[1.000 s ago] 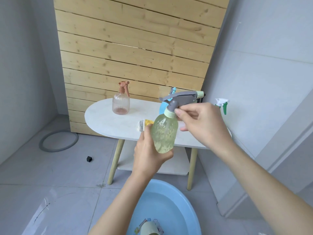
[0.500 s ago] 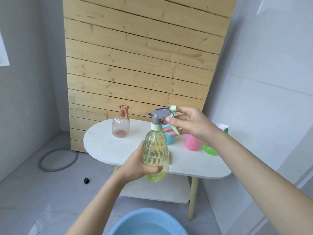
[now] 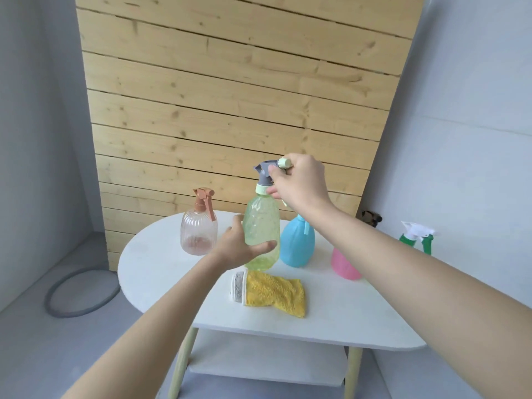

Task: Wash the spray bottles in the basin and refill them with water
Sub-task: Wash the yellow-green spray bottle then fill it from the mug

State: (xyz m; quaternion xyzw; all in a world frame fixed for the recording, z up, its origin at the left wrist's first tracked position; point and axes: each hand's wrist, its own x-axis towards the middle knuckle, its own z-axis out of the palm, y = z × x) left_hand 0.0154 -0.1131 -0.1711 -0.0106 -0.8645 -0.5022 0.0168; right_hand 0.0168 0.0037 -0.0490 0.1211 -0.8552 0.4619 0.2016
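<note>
A clear yellow-green spray bottle (image 3: 262,223) with a grey trigger head stands upright on the white oval table (image 3: 331,318). My left hand (image 3: 236,249) wraps its lower body, thumb behind and fingers across the front. My right hand (image 3: 302,185) grips the trigger head from the right. A ribbed pale-pink bottle (image 3: 198,234) stands to the left. A blue bottle (image 3: 298,246) and a pink bottle (image 3: 344,264) stand to the right, partly behind my right arm. The basin is out of view.
A yellow cloth (image 3: 273,292) lies on the table just in front of the held bottle. A green bottle with a white trigger (image 3: 417,237) stands at the far right edge. A lower shelf (image 3: 267,361) sits under the tabletop. A grey hose ring (image 3: 77,295) lies on the floor at left.
Both hands carried the yellow-green bottle up from over the basin and forward onto the table. The view rose, so the blue basin dropped out of sight.
</note>
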